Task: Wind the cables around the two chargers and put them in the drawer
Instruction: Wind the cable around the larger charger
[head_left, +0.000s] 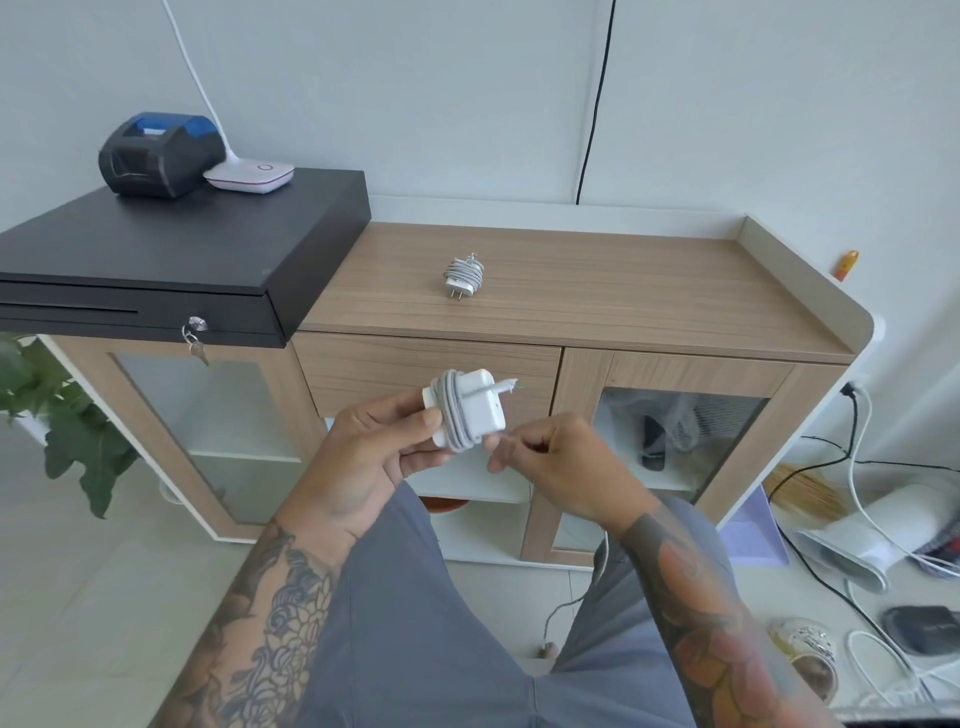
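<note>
My left hand (384, 447) holds a white square charger (475, 408) in front of the cabinet, with grey cable wound around its middle. My right hand (550, 457) pinches the loose cable just below the charger's right side. A short cable end sticks out past the charger's upper right corner. A second, smaller white charger (464, 276) lies on the wooden cabinet top (623, 291) with its cable wrapped around it and its prongs facing me. The wooden drawer (415, 371) sits shut directly behind the held charger.
A black cash box (171, 254) with a key stands on the cabinet's left, carrying a black and blue printer (156, 153) and a white lamp base (249, 175). A plant (57, 410) is at left. Cables and devices litter the floor at right (883, 545).
</note>
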